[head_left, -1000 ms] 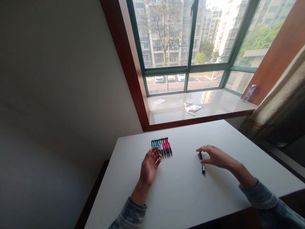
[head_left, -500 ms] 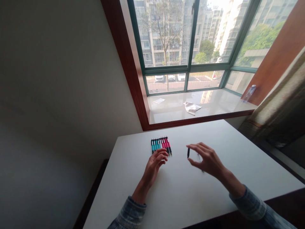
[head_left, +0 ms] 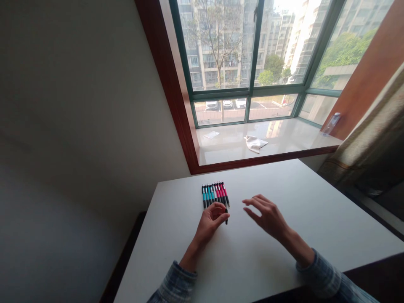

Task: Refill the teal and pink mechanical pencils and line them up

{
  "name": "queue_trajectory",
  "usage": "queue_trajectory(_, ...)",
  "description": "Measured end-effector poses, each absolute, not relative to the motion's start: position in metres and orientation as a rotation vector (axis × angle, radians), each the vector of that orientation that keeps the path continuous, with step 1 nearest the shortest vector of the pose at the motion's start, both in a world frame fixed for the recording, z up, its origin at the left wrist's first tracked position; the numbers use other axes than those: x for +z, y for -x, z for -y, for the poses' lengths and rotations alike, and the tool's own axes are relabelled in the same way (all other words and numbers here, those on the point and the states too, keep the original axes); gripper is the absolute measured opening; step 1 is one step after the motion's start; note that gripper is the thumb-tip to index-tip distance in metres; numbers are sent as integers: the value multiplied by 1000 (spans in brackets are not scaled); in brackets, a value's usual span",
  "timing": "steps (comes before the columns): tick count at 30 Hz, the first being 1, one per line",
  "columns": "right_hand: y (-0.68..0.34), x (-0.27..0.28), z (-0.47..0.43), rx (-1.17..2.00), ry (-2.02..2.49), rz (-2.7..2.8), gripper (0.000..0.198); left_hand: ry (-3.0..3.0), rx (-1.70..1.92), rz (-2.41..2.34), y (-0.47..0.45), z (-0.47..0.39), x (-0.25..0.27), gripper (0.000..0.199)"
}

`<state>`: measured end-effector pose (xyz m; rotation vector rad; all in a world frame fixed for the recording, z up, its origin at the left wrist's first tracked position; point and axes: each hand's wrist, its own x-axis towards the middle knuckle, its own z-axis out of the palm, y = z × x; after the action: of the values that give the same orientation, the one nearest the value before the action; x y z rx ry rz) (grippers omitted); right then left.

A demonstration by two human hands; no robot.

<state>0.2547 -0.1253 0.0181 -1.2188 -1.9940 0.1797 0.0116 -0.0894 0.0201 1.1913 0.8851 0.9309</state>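
Note:
My left hand [head_left: 211, 221] pinches a short black piece [head_left: 226, 218], which looks like the lower part of a pen, between thumb and fingertips. It is held upright just in front of a row of pens [head_left: 216, 193]. Those pens lie side by side on the white table [head_left: 252, 261]: teal and black ones on the left, a pale one in the middle, pink and black ones on the right. My left fingers hide some of their lower ends. To the right, my right hand [head_left: 265, 212] hovers over the table with nothing in it, thumb and fingers apart.
Behind the table is a window sill with a crumpled white cloth [head_left: 256, 144], a flat clear packet [head_left: 211, 134] and a plastic bottle [head_left: 330, 124]. A wall [head_left: 94, 126] runs along the left. A curtain [head_left: 362, 130] hangs at the right.
The black piece has passed from my right hand to my left, which has closed on it. My right hand has opened and moved slightly down and left.

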Motion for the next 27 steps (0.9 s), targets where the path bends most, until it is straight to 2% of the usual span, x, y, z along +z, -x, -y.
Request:
queue_trajectory(5,-311,5,109,180,1600,1938,23,-1236,987,-964,-7,85,20,21)
queue_trajectory(11,-326,-10,107,249,1737,1968,25,-1301,995,-984,-6,86,20,16)
queue_trajectory(17,-308,0,104,355,1611,1823,26,-1329,1060,-1005,-9,89,18,16)
queue_trajectory(27,-219,9,103,893,1149,1536,24,-1383,1070,-1014,-11,91,21,13)
